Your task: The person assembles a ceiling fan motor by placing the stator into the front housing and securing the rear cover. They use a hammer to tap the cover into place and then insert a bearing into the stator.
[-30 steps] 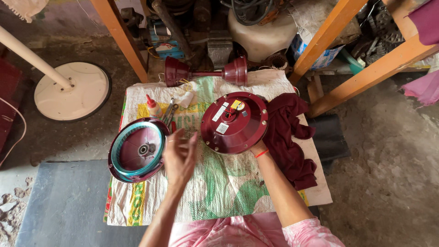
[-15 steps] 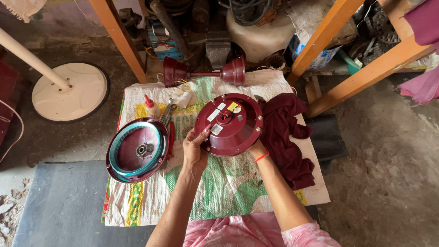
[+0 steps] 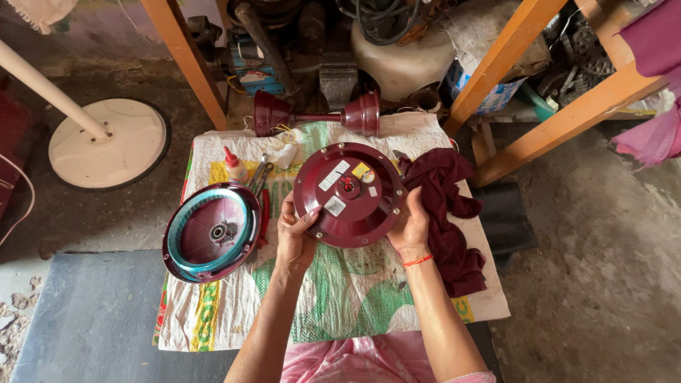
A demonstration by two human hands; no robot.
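Maroon round motor cover (image 3: 349,195) gripped at opposite edges by left hand (image 3: 294,234) and right hand (image 3: 411,225), above the bench (image 3: 340,298), open teal-rimmed housing (image 3: 213,232) holding a central bearing alongside.

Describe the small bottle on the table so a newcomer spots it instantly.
Start at the low table covered by a white, green-printed woven sheet. At its far left corner, just beyond the open teal-rimmed round housing, stands the small bottle. It alone is yellowish with a pointed red cap; its neighbours are metal pliers and maroon parts.
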